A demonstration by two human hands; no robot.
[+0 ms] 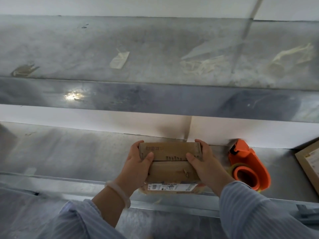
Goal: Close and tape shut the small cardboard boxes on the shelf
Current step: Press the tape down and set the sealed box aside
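Grip of left hand (136, 163), right hand (206, 163) around one box (170, 151); one tape dispenser (249, 167) beside.

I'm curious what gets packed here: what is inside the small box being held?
Nothing inside shows: the small box has its top flaps folded down, held by the left hand and right hand. Only cardboard and a printed label show.

Both hands, left (136, 163) and right (205, 163), grip the closed small cardboard box (170, 161) beside an orange tape dispenser (248, 168).
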